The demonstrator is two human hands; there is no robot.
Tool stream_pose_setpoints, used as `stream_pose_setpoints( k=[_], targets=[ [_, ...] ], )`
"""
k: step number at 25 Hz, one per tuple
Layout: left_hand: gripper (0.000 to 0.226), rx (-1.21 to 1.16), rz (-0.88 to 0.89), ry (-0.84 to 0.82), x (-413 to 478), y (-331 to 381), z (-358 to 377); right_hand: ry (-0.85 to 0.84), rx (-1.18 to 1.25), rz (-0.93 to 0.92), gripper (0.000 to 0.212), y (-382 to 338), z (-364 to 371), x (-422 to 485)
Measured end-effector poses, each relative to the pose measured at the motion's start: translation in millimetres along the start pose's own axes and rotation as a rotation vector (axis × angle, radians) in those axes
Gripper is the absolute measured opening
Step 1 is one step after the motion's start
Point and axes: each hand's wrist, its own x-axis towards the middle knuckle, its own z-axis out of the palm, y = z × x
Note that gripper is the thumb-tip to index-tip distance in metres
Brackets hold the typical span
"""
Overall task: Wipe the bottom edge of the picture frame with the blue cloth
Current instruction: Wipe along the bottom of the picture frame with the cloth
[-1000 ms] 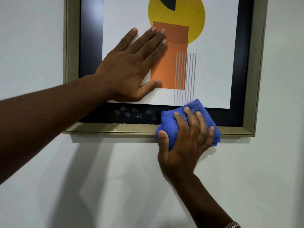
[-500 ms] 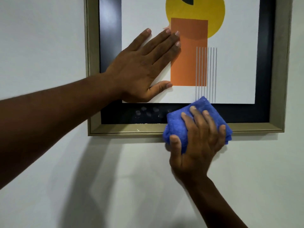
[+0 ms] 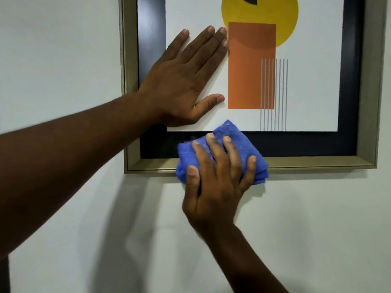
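**Partly hidden: cloth covers the lower-left stretch of the frame's bottom edge**

Only the lower part of the picture frame [image 3: 317, 162] is in view; its top is cut off by the upper border, and the yellow circle [image 3: 275, 20] of the print is cropped there too. The blue cloth [image 3: 239, 142], folded into a thick pad, sits over the bottom edge toward its left half, hiding that stretch of gold moulding and part of the dark mat [image 3: 306, 142] above it. The right hand [image 3: 213, 187] presses the cloth flat with spread fingers, thumb on the cloth's left end; the palm hangs below the frame against the white wall [image 3: 317, 229]. How much of the cloth lies under the palm cannot be seen. The left hand [image 3: 186, 81] lies open and flat on the glass, fingers together and pointing up to the right beside the orange rectangle [image 3: 249, 77], holding nothing; its heel hides the lower-left corner of the white print.

Compared with half a second ago, the cloth and right hand have slid left along the bottom edge, now covering the spot where pale smudges showed on the dark mat. The left hand remains where it was on the glass.
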Motion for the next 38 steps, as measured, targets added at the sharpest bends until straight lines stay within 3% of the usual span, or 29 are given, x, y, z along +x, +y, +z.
stream_pose_setpoints(
  k=[2,5,9,13,18,22,24,27,31,33,36,38],
  targets=[
    [0.086,-0.003,0.0,0.006,0.4,1.7,0.3,-0.004,-0.025,-0.059,0.04,12.5,-3.4,-4.3],
    [0.086,-0.006,-0.005,-0.016,1.5,2.5,-0.3,0.036,0.03,0.1,0.039,-9.4,6.4,4.6],
    [0.086,-0.004,-0.014,-0.033,0.3,0.5,-3.6,-0.016,0.061,-0.091,0.036,-2.3,-0.9,-3.1],
    [0.086,-0.001,-0.012,-0.04,0.8,4.4,-3.2,0.024,0.065,0.062,0.038,-15.4,7.0,4.1],
    [0.082,0.023,0.067,-0.043,-2.9,-2.0,-6.4,-0.078,0.044,-0.14,0.04,-10.2,0.8,-6.8],
    [0.08,0.017,0.101,-0.042,-6.0,-6.3,-6.6,-0.062,0.067,0.044,0.042,-33.6,9.2,-0.7],
    [0.078,0.016,0.104,-0.041,-6.3,-9.3,-7.0,-0.121,0.102,-0.074,0.042,-50.1,12.0,-2.5],
    [0.079,0.006,0.115,-0.064,-3.7,-12.3,-8.5,-0.131,0.058,-0.157,0.041,-20.6,0.7,-0.9],
    [0.079,0.024,0.104,-0.065,-5.1,-10.1,-7.3,0.013,0.009,0.091,0.039,-2.8,-1.1,2.0],
    [0.079,0.008,0.047,-0.06,-2.0,-5.2,-6.0,-0.023,0.072,0.143,0.041,-32.4,7.3,1.8],
    [0.077,-0.004,-0.1,-0.03,3.9,2.0,-2.2,-0.131,0.19,-0.015,0.042,-69.7,16.5,-6.4],
    [0.076,-0.002,-0.1,-0.009,5.9,3.5,0.9,-0.168,0.168,-0.104,0.04,-59.4,13.4,-3.4]
  ],
)
